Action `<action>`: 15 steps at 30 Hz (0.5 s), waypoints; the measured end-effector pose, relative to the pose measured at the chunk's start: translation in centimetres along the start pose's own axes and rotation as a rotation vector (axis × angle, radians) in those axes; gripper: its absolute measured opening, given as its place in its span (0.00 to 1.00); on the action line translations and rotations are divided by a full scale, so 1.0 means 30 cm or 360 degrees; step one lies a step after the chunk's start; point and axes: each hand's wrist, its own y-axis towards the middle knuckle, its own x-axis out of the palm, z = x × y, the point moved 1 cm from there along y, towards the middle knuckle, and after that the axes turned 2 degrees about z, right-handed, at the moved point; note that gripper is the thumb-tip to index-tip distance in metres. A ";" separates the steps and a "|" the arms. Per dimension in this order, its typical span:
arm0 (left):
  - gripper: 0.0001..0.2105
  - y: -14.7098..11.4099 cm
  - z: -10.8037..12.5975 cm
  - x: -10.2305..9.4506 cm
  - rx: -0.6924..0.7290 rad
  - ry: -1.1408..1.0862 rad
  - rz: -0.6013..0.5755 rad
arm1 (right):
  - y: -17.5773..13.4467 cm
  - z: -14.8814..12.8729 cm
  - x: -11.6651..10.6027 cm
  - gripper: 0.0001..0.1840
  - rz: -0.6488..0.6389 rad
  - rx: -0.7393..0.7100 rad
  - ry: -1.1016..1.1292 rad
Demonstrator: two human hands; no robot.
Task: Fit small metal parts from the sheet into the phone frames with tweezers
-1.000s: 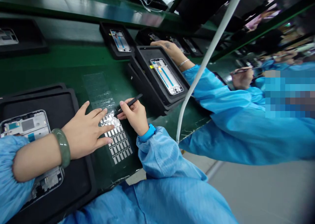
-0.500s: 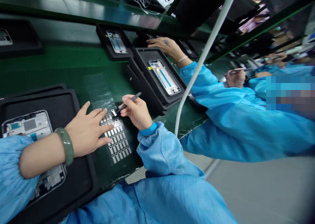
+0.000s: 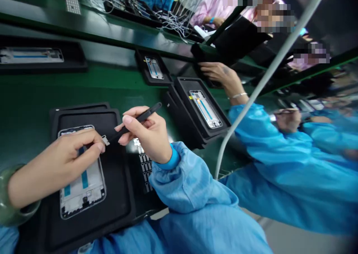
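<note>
My right hand (image 3: 148,133) is closed round black tweezers (image 3: 144,116), their tips pointing left. At the tips is a small silver metal tab (image 3: 105,140) with a slot-like opening. The thumb and forefinger of my left hand (image 3: 75,153) are pinched together at the tab's left edge. Beneath that hand, a phone mid-frame (image 3: 95,187) with blue strips lies in a black foam tray (image 3: 119,202); the hand covers its upper part. The sheet of silver tabs (image 3: 145,168) lies on the green table right of the tray, partly behind my right hand and sleeve.
Stacked black trays (image 3: 192,135) stand to the right, a phone frame (image 3: 205,110) in the top one. Further trays (image 3: 140,69) sit along the back. A co-worker's hand (image 3: 220,75) reaches behind the stack. A pale cable (image 3: 251,101) slants across the right side.
My left hand has left the tab sheet and now pinches at the tab over the phone frame. My right hand has brought the tweezers and tab left over the tray. The view has shifted.
</note>
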 end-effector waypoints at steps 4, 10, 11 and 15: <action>0.14 -0.055 -0.127 -0.086 0.0135 0.0442 0.0248 | 0.048 0.030 0.045 0.15 0.0031 0.0067 0.0071; 0.23 -0.114 -0.290 -0.116 0.0336 0.0553 0.0149 | 0.089 0.124 0.130 0.17 0.0074 0.0227 0.0037; 0.22 -0.119 -0.301 -0.109 0.0359 0.0535 0.0147 | 0.092 0.136 0.143 0.16 0.0087 0.0229 0.0014; 0.19 -0.122 -0.300 -0.075 0.0334 0.0446 0.0216 | 0.099 0.157 0.171 0.15 0.0145 0.0193 -0.0051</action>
